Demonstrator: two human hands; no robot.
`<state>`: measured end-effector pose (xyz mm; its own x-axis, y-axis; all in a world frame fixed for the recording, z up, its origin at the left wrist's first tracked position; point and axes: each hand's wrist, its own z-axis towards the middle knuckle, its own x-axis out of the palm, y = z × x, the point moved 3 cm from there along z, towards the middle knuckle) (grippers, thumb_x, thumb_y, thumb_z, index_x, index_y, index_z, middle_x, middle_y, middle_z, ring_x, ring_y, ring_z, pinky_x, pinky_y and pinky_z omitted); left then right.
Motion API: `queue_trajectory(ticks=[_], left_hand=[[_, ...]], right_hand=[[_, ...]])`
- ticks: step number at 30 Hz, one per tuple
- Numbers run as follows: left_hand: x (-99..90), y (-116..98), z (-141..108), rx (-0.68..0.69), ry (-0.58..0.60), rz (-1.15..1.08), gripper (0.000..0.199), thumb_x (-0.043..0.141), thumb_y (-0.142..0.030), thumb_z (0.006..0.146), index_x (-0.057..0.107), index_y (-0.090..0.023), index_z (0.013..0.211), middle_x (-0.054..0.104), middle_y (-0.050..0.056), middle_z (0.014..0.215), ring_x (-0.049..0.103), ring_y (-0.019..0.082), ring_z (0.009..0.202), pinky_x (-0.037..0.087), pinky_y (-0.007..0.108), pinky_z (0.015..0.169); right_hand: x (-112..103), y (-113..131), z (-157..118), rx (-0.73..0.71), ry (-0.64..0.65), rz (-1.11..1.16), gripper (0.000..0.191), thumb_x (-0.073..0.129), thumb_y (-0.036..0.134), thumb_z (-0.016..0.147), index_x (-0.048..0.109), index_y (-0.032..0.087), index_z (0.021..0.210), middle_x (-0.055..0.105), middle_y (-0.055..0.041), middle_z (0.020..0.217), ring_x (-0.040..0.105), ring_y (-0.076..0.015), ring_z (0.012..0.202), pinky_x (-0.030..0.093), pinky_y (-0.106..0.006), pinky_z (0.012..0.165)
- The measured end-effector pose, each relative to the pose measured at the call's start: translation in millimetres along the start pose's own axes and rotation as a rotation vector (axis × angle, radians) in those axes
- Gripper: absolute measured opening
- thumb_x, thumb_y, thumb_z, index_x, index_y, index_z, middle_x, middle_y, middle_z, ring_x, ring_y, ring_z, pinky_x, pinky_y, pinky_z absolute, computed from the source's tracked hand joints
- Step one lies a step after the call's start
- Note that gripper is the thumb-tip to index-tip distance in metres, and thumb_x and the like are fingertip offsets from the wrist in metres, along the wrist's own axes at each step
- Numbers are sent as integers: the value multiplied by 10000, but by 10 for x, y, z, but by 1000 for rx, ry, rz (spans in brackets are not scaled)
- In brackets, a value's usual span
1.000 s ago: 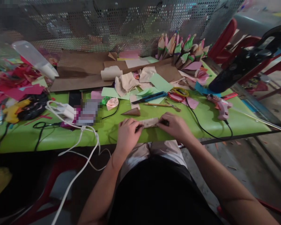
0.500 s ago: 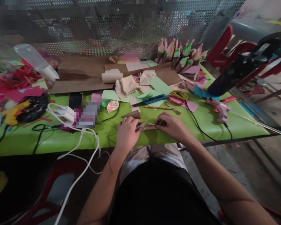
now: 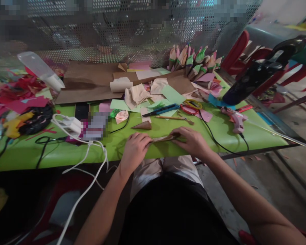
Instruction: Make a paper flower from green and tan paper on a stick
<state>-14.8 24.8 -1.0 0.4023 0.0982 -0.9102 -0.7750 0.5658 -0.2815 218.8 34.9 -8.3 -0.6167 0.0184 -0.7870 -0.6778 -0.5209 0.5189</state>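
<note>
Between my two hands a narrow, pale strip of folded paper [image 3: 162, 139] is stretched just above the near part of the green table [image 3: 112, 151]. My left hand [image 3: 137, 147] pinches its left end, and my right hand [image 3: 188, 139] pinches its right end; the fingers partly hide both ends. Just beyond my left hand lies a small brown paper cone [image 3: 142, 125] on its side. A thin wooden brush [image 3: 174, 117] lies past my right hand, with a blue cutter knife [image 3: 162, 110] and red-and-yellow scissors [image 3: 191, 107] behind it.
A pink glue gun [image 3: 236, 119] with a black cable lies on the right, near a dark bottle [image 3: 248, 81]. Brown paper [image 3: 89, 81] and paper cone flowers [image 3: 193, 59] are at the back. White cables [image 3: 104, 149] hang over the front edge; a yellow glue gun [image 3: 17, 123] is left.
My hands have moved slightly apart, the left one to the left. The paper between them now looks narrower and more tightly folded. The view has shifted slightly.
</note>
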Motion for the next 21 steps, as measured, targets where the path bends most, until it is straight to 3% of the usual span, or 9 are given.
queue_trajectory(ticks=[3,7,10,15,18,21], left_hand=[[-7,-8,48,-2,20,21,130,623,-144,900,703,-213,976,717,55,1008,620,239,969,469,381,854],[8,-24,83,-13,33,29,196,581,-82,898,697,-210,988,717,57,1022,629,234,957,477,375,852],[21,-48,105,-42,2,-87,177,566,-90,913,690,-201,974,721,56,991,643,222,945,495,365,860],[-26,-32,166,-63,-102,-319,140,570,-147,936,680,-208,996,718,50,995,663,198,993,521,340,906],[-82,101,206,-153,-192,-168,359,631,-173,900,604,-215,1255,664,105,1224,596,259,1192,475,426,1024],[-67,263,271,-304,-128,17,655,729,-206,826,470,-201,1428,581,161,1371,525,341,1293,446,499,1040]], right_hand=[[31,37,60,-74,15,-85,277,600,229,931,699,260,1189,706,-73,1027,662,-218,919,497,-330,793],[109,100,112,-175,18,-204,196,582,236,960,767,255,1022,731,-86,1037,652,-231,941,462,-365,838],[154,151,135,-189,-7,-169,187,633,252,931,753,243,1074,755,-82,1064,659,-242,957,458,-372,842],[132,174,189,-141,-83,-27,166,610,253,950,772,245,984,779,-47,862,686,-213,816,472,-345,767],[51,131,228,-45,-143,51,174,611,283,950,779,251,981,784,-49,867,700,-210,793,505,-334,745],[-22,114,276,-2,-200,88,191,596,284,951,783,252,967,784,-55,902,713,-226,843,532,-350,782]])
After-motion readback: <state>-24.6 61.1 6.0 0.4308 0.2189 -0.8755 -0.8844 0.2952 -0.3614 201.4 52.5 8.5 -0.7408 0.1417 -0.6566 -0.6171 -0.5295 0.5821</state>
